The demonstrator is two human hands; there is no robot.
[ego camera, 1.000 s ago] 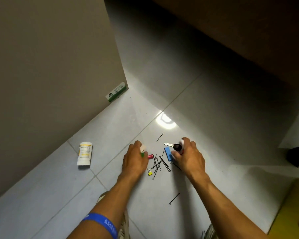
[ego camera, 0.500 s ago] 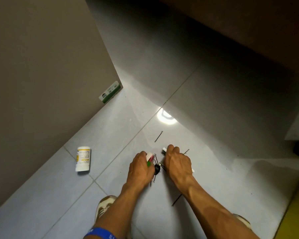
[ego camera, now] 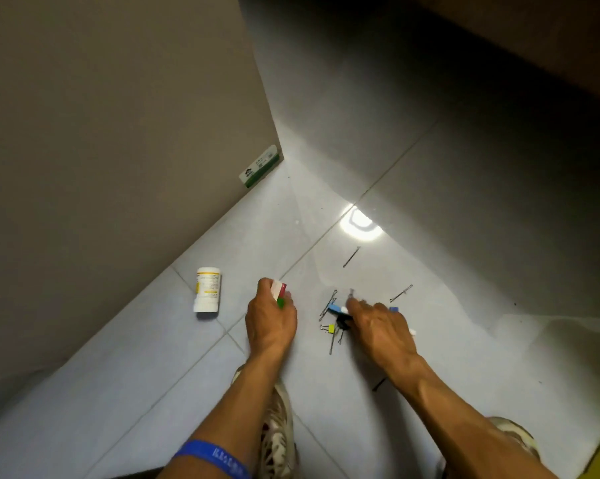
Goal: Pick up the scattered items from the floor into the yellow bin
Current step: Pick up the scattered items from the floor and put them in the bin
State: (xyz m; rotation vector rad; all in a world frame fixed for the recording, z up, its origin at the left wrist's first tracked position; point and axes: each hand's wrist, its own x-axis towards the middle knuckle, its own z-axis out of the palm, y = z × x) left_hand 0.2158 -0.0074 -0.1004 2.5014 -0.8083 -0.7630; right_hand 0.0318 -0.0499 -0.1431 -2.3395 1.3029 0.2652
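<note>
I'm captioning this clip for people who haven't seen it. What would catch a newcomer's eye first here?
First, the two bare hands low in the middle: the left hand grips small red, white and green items, and the right hand reaches into a cluster of hairpins with a yellow binder clip. Next, the white bottle lying on the tiled floor to the left, and the bright light glare beyond the pins.

I am looking down at a pale grey tiled floor point(ego camera: 430, 188) with dark grout lines; a bright lamp glare point(ego camera: 360, 225) sits on it. A tall beige panel point(ego camera: 112, 133) fills the left side, with a green-and-white sticker point(ego camera: 260, 166) at its lower corner. My mesh shoes point(ego camera: 278, 430) (the right one barely visible) show near the bottom edge, and a blue wristband point(ego camera: 213, 459).
</note>
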